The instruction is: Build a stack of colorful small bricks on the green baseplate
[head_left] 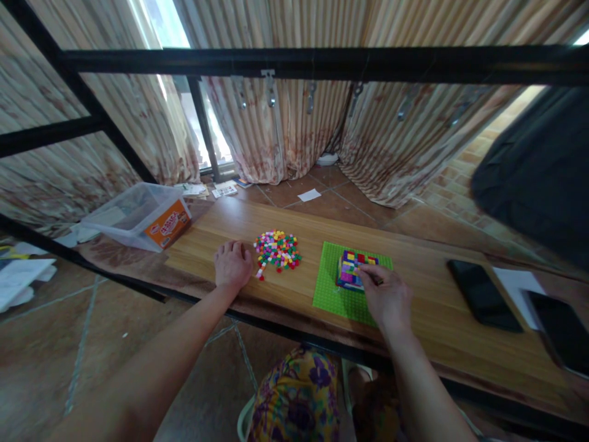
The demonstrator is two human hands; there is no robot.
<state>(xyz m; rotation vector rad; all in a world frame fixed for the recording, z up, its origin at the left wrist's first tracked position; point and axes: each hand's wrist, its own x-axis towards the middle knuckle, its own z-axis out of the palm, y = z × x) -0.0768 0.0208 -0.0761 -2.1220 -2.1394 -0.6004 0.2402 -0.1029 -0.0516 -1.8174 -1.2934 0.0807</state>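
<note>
A green baseplate (332, 288) lies on the wooden table (427, 294). A small block of stacked coloured bricks (350, 265) stands on it. My right hand (385, 298) rests at the block's right side, fingers pinched together at its top edge; I cannot make out whether a brick is between them. A loose pile of small coloured bricks (277, 250) lies left of the plate. My left hand (232, 265) sits on the table just left of that pile, fingers curled under, knuckles up.
A clear plastic box with an orange label (140, 216) stands at the table's far left. Two dark phones (481, 290) (559, 328) and a white sheet (518, 285) lie at the right. A black frame bar (322, 64) crosses overhead. Curtains hang behind.
</note>
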